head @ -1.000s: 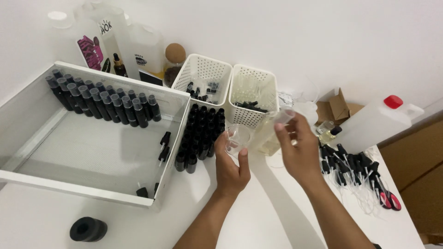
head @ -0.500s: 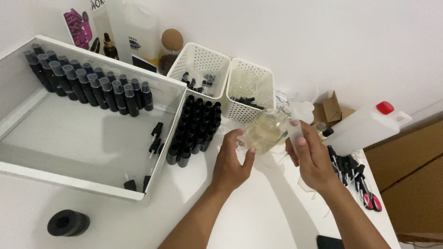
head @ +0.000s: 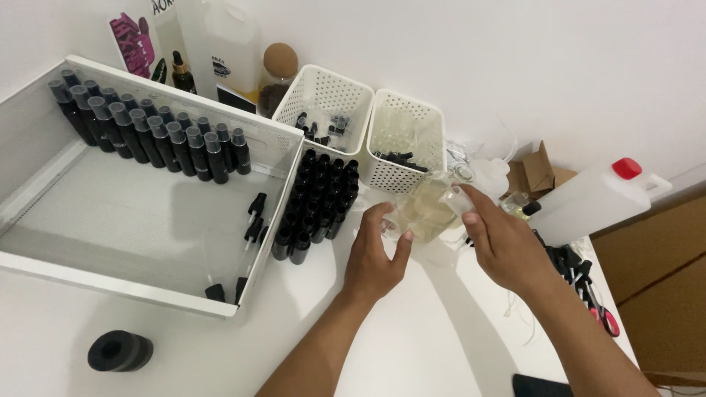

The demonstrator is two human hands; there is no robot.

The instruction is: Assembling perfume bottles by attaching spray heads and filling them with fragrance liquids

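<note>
Both hands had drifted right and nearer since a second ago. The left hand (head: 373, 257) and right hand (head: 506, 246) together gripped a clear bag of yellowish liquid (head: 424, 212), now just above the tabletop (head: 412, 345), right of the black bottles (head: 316, 202).

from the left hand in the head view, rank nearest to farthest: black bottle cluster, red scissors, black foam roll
From the left hand:
1. black bottle cluster, just to its left on the table.
2. red scissors, far right edge.
3. black foam roll, bottom left, farthest.
</note>
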